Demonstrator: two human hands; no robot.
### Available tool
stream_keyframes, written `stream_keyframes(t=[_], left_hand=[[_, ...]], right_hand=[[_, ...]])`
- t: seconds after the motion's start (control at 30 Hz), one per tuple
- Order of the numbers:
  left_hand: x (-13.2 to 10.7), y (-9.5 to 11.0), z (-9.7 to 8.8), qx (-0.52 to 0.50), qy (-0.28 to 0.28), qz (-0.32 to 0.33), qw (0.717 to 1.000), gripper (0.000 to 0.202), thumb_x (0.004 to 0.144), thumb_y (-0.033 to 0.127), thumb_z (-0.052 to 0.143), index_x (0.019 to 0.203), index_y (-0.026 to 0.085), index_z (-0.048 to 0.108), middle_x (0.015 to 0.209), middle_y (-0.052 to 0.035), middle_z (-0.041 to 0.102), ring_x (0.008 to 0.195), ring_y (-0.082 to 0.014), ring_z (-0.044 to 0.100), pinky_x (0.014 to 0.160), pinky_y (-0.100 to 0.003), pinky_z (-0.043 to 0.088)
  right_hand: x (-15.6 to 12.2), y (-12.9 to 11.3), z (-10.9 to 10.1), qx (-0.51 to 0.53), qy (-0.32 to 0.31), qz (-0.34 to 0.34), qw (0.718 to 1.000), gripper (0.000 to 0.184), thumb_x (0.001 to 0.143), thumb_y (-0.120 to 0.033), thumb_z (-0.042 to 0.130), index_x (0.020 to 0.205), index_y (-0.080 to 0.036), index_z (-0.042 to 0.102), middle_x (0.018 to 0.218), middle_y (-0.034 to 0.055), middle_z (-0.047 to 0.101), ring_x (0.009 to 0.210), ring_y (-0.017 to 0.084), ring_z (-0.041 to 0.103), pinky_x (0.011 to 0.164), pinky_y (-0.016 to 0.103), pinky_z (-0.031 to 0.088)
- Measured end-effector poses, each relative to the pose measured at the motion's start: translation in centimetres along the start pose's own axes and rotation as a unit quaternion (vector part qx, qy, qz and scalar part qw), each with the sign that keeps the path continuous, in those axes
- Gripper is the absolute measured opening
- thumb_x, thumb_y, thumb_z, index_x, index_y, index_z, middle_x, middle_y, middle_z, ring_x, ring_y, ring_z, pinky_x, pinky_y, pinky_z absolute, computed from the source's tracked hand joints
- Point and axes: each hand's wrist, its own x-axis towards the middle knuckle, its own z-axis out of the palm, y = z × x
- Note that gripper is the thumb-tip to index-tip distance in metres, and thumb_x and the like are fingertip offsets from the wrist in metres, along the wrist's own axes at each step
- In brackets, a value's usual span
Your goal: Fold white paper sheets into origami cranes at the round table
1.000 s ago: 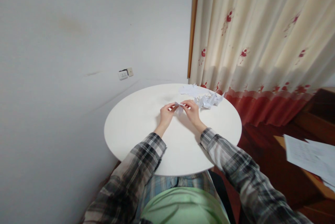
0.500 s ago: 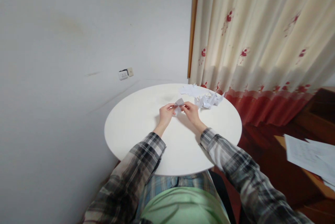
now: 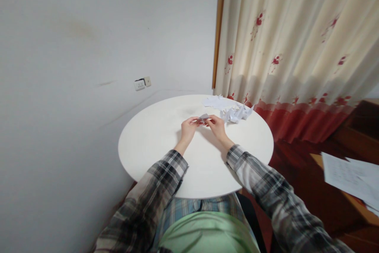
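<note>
Between my two hands is a small folded piece of white paper [image 3: 204, 117], held a little above the round white table [image 3: 154, 146]. My left hand [image 3: 188, 127] pinches its left side with thumb and fingers closed. On the opposite side, my right hand [image 3: 216, 126] grips it the same way. The fingers cover much of the paper, so its lower part is mostly hidden. Just beyond my right hand lies a heap of crumpled and folded white paper pieces [image 3: 237, 113].
Flat paper sheets [image 3: 216, 102] lie at the table's far edge, behind the heap. A wall with a socket [image 3: 139, 84] rises on the left, and a flowered curtain [image 3: 275, 47] hangs behind. Written sheets [image 3: 349, 178] rest on wooden furniture at the right.
The paper between my fingers stood taller and showed a lower flap; now it looks flatter and shorter. Both hands have barely shifted and keep their grip.
</note>
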Motion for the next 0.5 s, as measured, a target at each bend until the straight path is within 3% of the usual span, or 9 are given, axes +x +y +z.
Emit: stream_keyframes(t=[0.3, 0.5], left_hand=[[0.14, -0.48, -0.10, -0.035, -0.023, -0.018, 0.999, 0.023, 0.061, 0.036, 0.069, 0.066, 0.013, 0.064, 0.069, -0.0046, 0.066, 0.067, -0.0161, 0.061, 0.071, -0.029, 0.047], [-0.19, -0.28, 0.04, -0.055, -0.021, -0.033, 0.998, 0.025, 0.059, 0.037, 0.070, 0.067, 0.014, 0.064, 0.075, -0.0047, 0.065, 0.070, -0.0151, 0.060, 0.072, -0.029, 0.047]], right_hand=[[0.30, 0.15, -0.11, 0.048, 0.006, 0.038, 0.998, 0.023, 0.069, -0.039, 0.060, 0.067, -0.017, 0.062, 0.063, 0.0032, 0.063, 0.060, 0.015, 0.058, 0.060, 0.028, 0.047], [0.24, 0.02, -0.29, 0.051, 0.020, 0.047, 0.997, 0.023, 0.067, -0.039, 0.062, 0.067, -0.017, 0.064, 0.066, 0.0031, 0.064, 0.064, 0.015, 0.056, 0.065, 0.028, 0.045]])
